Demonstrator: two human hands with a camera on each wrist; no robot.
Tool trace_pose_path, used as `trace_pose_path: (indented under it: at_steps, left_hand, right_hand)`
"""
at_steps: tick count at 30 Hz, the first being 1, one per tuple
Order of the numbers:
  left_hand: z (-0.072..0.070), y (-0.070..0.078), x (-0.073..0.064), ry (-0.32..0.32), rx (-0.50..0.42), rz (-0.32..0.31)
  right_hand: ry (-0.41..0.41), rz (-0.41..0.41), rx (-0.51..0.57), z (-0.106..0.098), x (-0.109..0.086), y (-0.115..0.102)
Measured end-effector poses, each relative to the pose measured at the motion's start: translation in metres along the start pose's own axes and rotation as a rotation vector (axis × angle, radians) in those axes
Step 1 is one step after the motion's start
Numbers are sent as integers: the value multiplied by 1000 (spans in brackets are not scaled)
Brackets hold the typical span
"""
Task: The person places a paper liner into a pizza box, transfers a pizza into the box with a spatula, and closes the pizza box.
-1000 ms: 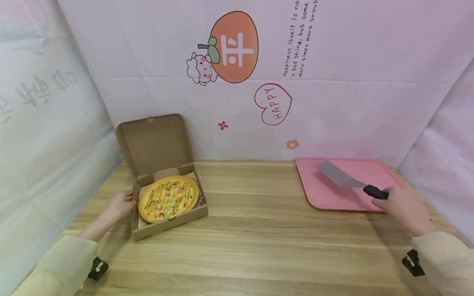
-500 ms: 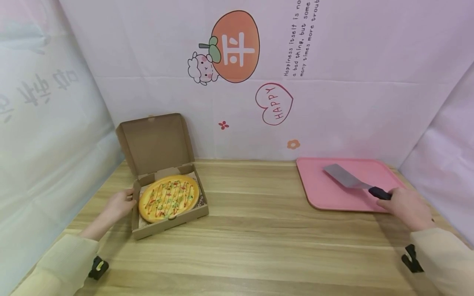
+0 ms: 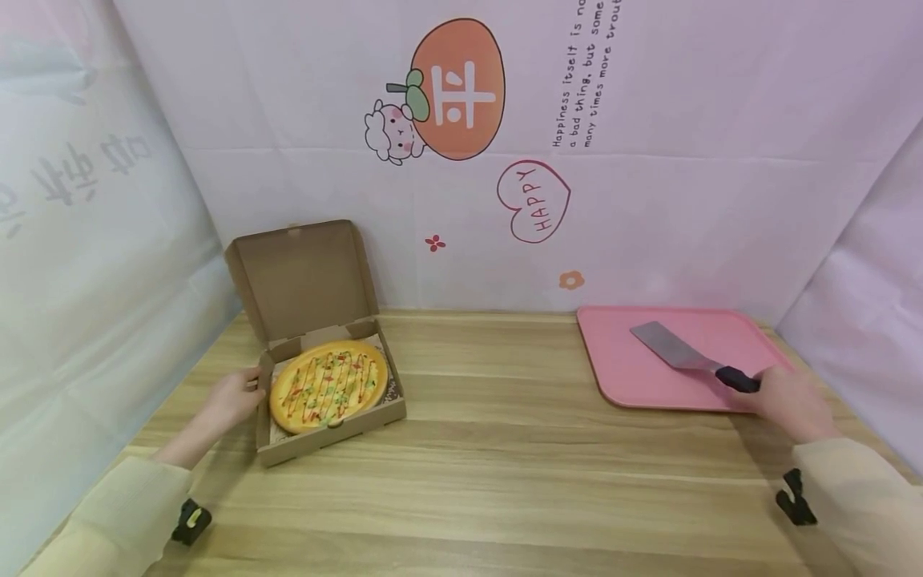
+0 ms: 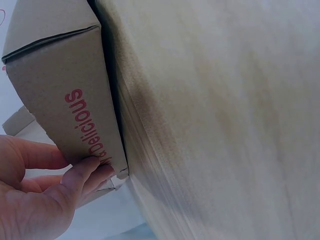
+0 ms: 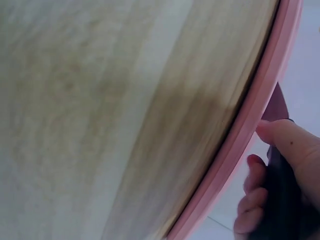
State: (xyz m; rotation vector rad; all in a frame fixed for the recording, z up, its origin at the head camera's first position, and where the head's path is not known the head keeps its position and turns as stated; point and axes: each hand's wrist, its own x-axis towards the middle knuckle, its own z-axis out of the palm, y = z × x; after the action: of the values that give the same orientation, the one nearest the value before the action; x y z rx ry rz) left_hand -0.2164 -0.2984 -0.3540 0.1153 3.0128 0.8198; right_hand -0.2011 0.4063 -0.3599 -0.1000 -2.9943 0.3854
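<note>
On the left of the head view, an open cardboard pizza box holds a whole pizza with red sauce lines. My left hand pinches the box's left side wall. In the left wrist view, its fingers overlap red lettering on that wall. At the right, my right hand grips the black handle of a spatula. Its flat metal blade lies over the pink tray, pointing to the far left. The right wrist view shows fingers curled round the handle, beside the tray rim.
The wooden table spreads between box and tray. Printed white cloth rises behind and at both sides. The box lid stands raised near the back cloth.
The spatula has shifted right and lowered toward the tray with my right hand, then drawn slightly back toward me. My left hand and the pizza box have stayed in place.
</note>
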Motion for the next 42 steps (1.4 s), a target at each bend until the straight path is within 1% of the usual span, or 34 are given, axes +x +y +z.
trace_pose_path:
  at_steps: [7,14,19,23,25,30,36,40,42]
  left_hand:
    - [0,1,0,-8,6,-15]
    - [-1,2,0,-11,1,-27]
    - [-1,2,0,-11,-4,-22]
    - [-1,2,-1,-14,-6,-31]
    - [-1,3,-1,-16,-6,-36]
    - [-1,3,-1,-21,-8,-41]
    - [0,2,-1,-20,-19,-31]
    - [0,2,-1,-15,-15,-26]
    - [1,1,-1,-15,-16,-24]
  right_hand:
    - [-59,-37,17,3,0,7]
    - [-27,-73,-5,5,2,8]
    - [-71,-92,-29,3,4,8]
    - [-90,-133,-35,1,7,3]
    - [-91,-173,-55,0,10,0]
    - [-69,-275,-143,0,18,-13]
    - [-18,-348,-253,-2,28,-41]
    - [-9,-404,-271,-1,31,-58]
    - [-28,-422,-265,-1,32,-65]
